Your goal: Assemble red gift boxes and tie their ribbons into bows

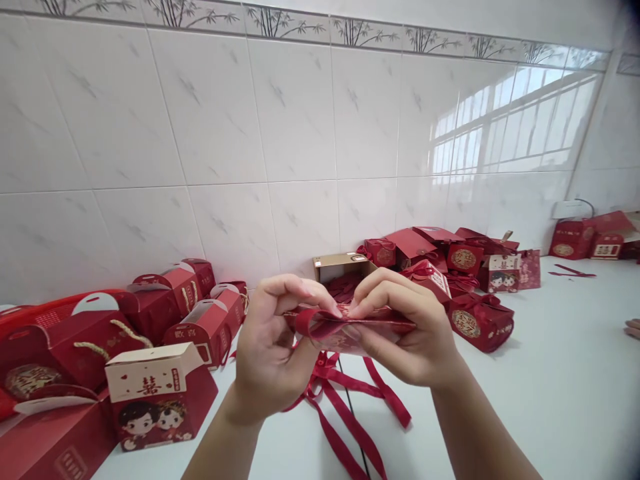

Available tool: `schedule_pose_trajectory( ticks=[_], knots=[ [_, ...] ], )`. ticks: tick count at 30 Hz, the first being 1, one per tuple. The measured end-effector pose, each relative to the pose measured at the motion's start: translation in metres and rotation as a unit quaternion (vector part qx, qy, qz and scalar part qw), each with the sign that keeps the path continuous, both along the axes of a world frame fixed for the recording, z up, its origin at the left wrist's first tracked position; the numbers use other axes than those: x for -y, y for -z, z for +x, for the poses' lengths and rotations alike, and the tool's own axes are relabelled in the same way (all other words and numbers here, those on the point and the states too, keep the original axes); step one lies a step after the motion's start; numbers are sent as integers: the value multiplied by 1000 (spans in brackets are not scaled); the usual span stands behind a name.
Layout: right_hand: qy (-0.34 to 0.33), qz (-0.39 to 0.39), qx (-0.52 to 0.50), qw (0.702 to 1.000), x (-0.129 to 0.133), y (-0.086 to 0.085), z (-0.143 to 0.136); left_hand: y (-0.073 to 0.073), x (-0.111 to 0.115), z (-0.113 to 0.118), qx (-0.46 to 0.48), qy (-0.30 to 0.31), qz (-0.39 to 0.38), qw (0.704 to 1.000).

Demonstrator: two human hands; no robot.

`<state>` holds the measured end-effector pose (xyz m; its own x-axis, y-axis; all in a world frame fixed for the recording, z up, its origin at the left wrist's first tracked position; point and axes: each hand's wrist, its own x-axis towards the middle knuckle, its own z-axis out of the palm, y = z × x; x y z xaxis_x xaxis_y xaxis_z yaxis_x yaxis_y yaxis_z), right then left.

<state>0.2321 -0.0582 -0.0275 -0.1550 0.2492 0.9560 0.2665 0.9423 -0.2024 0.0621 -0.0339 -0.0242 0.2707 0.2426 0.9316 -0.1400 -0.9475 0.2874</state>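
Observation:
Both hands hold up a small red patterned box [345, 342] at the centre of the head view, above the white table. My left hand [280, 347] pinches its top edge beside a loop of red ribbon [313, 325]. On the other side, my right hand [410, 327] grips the top with thumb and fingers, its fingertips close to those of the left. Below the hands, several red ribbons [345, 413] lie loose on the table. The underside of the held box is partly hidden by the fingers.
Red gift boxes [195, 327] and a box with two cartoon figures [155, 400] stand at left. A pile of red boxes [465, 257] and an open cardboard box [340, 260] are behind. More boxes [573, 239] sit far right, near another person's hand [633, 327] at the edge.

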Motion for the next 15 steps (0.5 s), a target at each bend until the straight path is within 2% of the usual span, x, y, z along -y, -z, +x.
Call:
schedule_pose_trajectory(
  ticks=[3, 6, 9, 11, 15],
  knots=[
    [9, 12, -19, 1000, -1, 1, -4, -1, 1, 0, 13, -2, -63, 998],
    [25, -26, -3, 999, -1, -2, -2, -5, 5, -2, 11, -24, -137, 990],
    [44, -121, 33, 991, -1, -6, 7, -10, 10, -4, 10, -78, -175, 981],
    [26, -205, 53, 977, -1, -7, 14, -12, 11, -4, 14, -123, -187, 974],
    [-48, -385, 57, 920, -8, -5, 29, -11, 2, -3, -26, -168, -217, 961]
  ],
)
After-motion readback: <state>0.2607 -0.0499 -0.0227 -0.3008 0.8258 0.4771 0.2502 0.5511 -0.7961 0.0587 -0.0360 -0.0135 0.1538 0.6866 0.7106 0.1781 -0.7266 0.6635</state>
